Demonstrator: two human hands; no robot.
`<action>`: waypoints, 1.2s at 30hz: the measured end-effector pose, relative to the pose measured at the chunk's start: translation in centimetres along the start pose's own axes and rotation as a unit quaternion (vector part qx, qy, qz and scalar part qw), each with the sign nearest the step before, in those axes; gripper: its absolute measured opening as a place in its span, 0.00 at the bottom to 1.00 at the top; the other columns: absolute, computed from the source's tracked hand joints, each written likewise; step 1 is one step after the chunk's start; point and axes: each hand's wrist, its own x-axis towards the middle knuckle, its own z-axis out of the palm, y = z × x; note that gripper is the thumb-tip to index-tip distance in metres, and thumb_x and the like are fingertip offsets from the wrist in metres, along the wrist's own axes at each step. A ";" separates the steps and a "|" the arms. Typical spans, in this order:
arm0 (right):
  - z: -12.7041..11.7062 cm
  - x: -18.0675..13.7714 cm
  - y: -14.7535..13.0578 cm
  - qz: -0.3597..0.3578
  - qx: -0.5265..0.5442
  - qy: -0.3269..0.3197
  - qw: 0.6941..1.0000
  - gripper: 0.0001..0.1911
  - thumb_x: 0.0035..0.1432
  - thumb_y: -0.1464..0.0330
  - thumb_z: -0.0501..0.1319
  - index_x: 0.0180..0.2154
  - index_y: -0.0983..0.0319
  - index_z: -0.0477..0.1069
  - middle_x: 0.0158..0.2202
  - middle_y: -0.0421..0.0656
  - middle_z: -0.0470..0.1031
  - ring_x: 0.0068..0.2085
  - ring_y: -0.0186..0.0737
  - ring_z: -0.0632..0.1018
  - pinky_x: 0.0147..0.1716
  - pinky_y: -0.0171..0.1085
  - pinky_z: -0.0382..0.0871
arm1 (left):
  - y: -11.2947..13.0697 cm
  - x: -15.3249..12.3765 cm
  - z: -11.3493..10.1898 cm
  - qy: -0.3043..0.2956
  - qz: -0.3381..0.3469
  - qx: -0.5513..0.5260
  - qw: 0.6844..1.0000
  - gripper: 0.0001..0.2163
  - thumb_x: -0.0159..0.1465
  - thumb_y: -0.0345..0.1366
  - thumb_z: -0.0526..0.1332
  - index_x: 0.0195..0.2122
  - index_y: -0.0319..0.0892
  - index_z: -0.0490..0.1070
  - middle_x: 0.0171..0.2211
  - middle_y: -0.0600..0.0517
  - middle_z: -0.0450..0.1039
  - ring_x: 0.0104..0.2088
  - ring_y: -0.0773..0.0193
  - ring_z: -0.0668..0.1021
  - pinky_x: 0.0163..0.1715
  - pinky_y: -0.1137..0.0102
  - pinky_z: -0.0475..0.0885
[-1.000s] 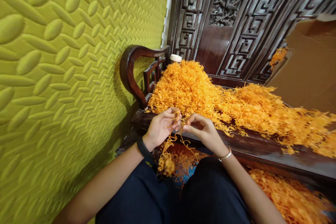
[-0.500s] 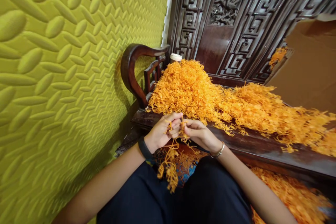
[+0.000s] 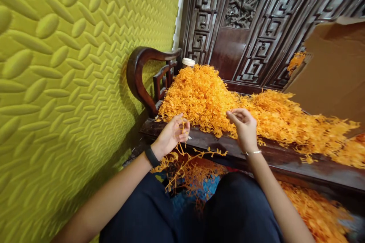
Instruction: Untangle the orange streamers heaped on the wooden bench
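My left hand is closed around a thin orange branching strand, which looks like plastic. Its loose, knobbly ends hang below the palm above my lap. To the right, my right hand is raised apart from it in front of the orange pile, thumb and fingertips pinched together. Anything in that pinch is too small to make out. The pile is a heap of small curly orange pieces along the dark wooden bench.
A curved wooden armrest stands beside the yellow embossed wall. Behind the pile are a white-lidded container, a carved backrest and brown cardboard. More orange pieces lie below the bench.
My hands were together at the strand. The right hand has moved away to the right and up, towards the pile. My left hand keeps the strand, whose ends have swung outward.
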 end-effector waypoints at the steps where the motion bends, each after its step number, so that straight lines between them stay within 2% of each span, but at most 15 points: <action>1: -0.3 1.2 0.6 -0.013 -0.021 0.026 0.999 0.14 0.46 0.62 0.65 0.31 0.61 0.64 0.26 0.38 0.67 0.27 0.34 0.69 0.28 0.34 0.63 | 0.1 -0.1 0.1 0.011 0.003 -0.011 1.000 0.15 0.59 0.45 0.57 0.24 0.36 0.67 0.19 0.56 0.59 0.16 0.76 0.59 0.17 0.78 0.56; 3: -0.6 3.6 1.6 -0.046 -0.080 0.045 0.995 0.13 0.44 0.64 0.64 0.31 0.61 0.63 0.25 0.38 0.67 0.26 0.34 0.69 0.28 0.35 0.63 | 0.2 -0.2 0.4 0.030 0.020 -0.030 0.999 0.14 0.58 0.44 0.58 0.25 0.36 0.68 0.22 0.54 0.63 0.18 0.75 0.62 0.19 0.76 0.59; 7: -0.3 7.3 2.7 -0.058 -0.241 -0.012 0.969 0.10 0.42 0.68 0.63 0.30 0.63 0.67 0.33 0.44 0.68 0.28 0.35 0.68 0.36 0.42 0.66 | 0.4 -0.1 0.5 0.052 0.054 -0.059 0.995 0.13 0.57 0.43 0.59 0.26 0.36 0.68 0.25 0.52 0.66 0.20 0.73 0.64 0.22 0.74 0.61; 10: 0.7 7.3 1.9 -0.103 -0.287 -0.010 0.952 0.14 0.41 0.70 0.64 0.34 0.63 0.68 0.39 0.48 0.66 0.36 0.42 0.70 0.42 0.46 0.64 | 0.4 0.0 0.4 0.055 0.074 -0.082 0.992 0.12 0.58 0.42 0.58 0.27 0.36 0.69 0.24 0.53 0.65 0.20 0.73 0.63 0.22 0.75 0.61; 12: 1.4 5.8 0.3 -0.140 -0.271 -0.033 0.952 0.11 0.46 0.69 0.63 0.34 0.63 0.68 0.39 0.48 0.67 0.38 0.42 0.70 0.41 0.44 0.65 | 0.4 0.1 0.4 0.052 0.083 -0.097 0.991 0.12 0.58 0.41 0.57 0.26 0.36 0.69 0.24 0.53 0.65 0.20 0.73 0.63 0.22 0.75 0.61; 14: 2.1 3.5 -1.9 -0.122 -0.190 -0.116 0.967 0.08 0.54 0.64 0.58 0.30 0.62 0.68 0.32 0.45 0.69 0.33 0.38 0.71 0.35 0.39 0.66 | 0.4 0.1 0.5 0.051 0.092 -0.111 0.988 0.11 0.59 0.40 0.57 0.26 0.36 0.69 0.23 0.53 0.64 0.20 0.73 0.64 0.22 0.75 0.61; 16: 2.8 1.1 -4.1 -0.092 -0.112 -0.216 0.966 0.17 0.61 0.60 0.51 0.27 0.62 0.69 0.28 0.44 0.70 0.34 0.37 0.73 0.36 0.37 0.66 | 0.4 0.1 0.7 0.052 0.107 -0.122 0.985 0.11 0.59 0.39 0.57 0.26 0.36 0.68 0.23 0.52 0.65 0.21 0.72 0.64 0.22 0.75 0.61; 17: 3.1 0.0 -5.0 -0.103 -0.097 -0.257 0.956 0.17 0.62 0.59 0.51 0.27 0.62 0.69 0.29 0.43 0.71 0.34 0.36 0.73 0.37 0.36 0.66 | 0.4 0.1 0.8 0.050 0.115 -0.126 0.984 0.10 0.59 0.38 0.56 0.26 0.36 0.68 0.24 0.52 0.65 0.21 0.72 0.64 0.22 0.75 0.62; 20: 4.2 -2.1 -6.2 -0.140 -0.133 -0.403 0.895 0.16 0.56 0.57 0.58 0.34 0.64 0.71 0.34 0.44 0.72 0.36 0.37 0.73 0.39 0.37 0.65 | 0.6 -0.2 1.1 0.040 0.124 -0.128 0.983 0.11 0.60 0.37 0.55 0.26 0.35 0.69 0.23 0.52 0.65 0.21 0.71 0.65 0.23 0.74 0.64; 23: 5.6 -3.0 -5.0 -0.145 -0.175 -0.468 0.854 0.19 0.51 0.56 0.63 0.36 0.66 0.72 0.33 0.44 0.72 0.33 0.36 0.72 0.35 0.35 0.65 | 0.7 -0.5 1.2 0.024 0.117 -0.127 0.985 0.10 0.60 0.36 0.55 0.25 0.36 0.68 0.22 0.53 0.65 0.20 0.72 0.65 0.22 0.74 0.64; 28: 7.1 -3.2 -3.2 -0.077 -0.083 -0.521 0.846 0.13 0.55 0.61 0.61 0.30 0.66 0.74 0.27 0.40 0.74 0.27 0.30 0.70 0.29 0.31 0.62 | 0.6 -0.9 1.6 0.038 0.134 -0.103 0.985 0.09 0.59 0.36 0.56 0.27 0.36 0.70 0.26 0.51 0.70 0.24 0.69 0.71 0.27 0.72 0.69; 30: 6.7 -3.0 -3.7 -0.080 -0.070 -0.512 0.852 0.10 0.55 0.64 0.60 0.29 0.66 0.74 0.25 0.39 0.74 0.26 0.29 0.70 0.27 0.30 0.62 | 0.5 -1.2 2.1 0.061 0.156 -0.081 0.983 0.09 0.59 0.35 0.56 0.30 0.35 0.72 0.30 0.49 0.73 0.30 0.66 0.75 0.35 0.70 0.71; 32: 5.9 -2.5 -4.6 -0.109 -0.090 -0.441 0.887 0.08 0.54 0.67 0.60 0.27 0.65 0.73 0.23 0.39 0.73 0.24 0.29 0.69 0.26 0.30 0.61 | 0.5 -1.5 2.7 0.085 0.204 -0.067 0.973 0.09 0.58 0.34 0.56 0.33 0.34 0.73 0.34 0.47 0.74 0.38 0.63 0.76 0.43 0.68 0.70; 34: 4.8 -2.1 -5.3 -0.160 -0.136 -0.288 0.934 0.09 0.55 0.69 0.59 0.25 0.65 0.70 0.21 0.38 0.71 0.23 0.29 0.68 0.24 0.30 0.60 | 0.7 -2.1 3.3 0.105 0.262 -0.078 0.956 0.09 0.58 0.35 0.56 0.32 0.35 0.73 0.34 0.47 0.75 0.40 0.63 0.76 0.46 0.68 0.69; 36: 3.9 -1.9 -5.6 -0.245 -0.210 -0.127 0.938 0.09 0.56 0.69 0.58 0.24 0.64 0.69 0.20 0.38 0.69 0.22 0.29 0.66 0.23 0.30 0.59 | 0.8 -2.7 3.6 0.103 0.279 -0.102 0.949 0.12 0.59 0.38 0.55 0.25 0.38 0.72 0.26 0.51 0.73 0.32 0.67 0.76 0.38 0.71 0.71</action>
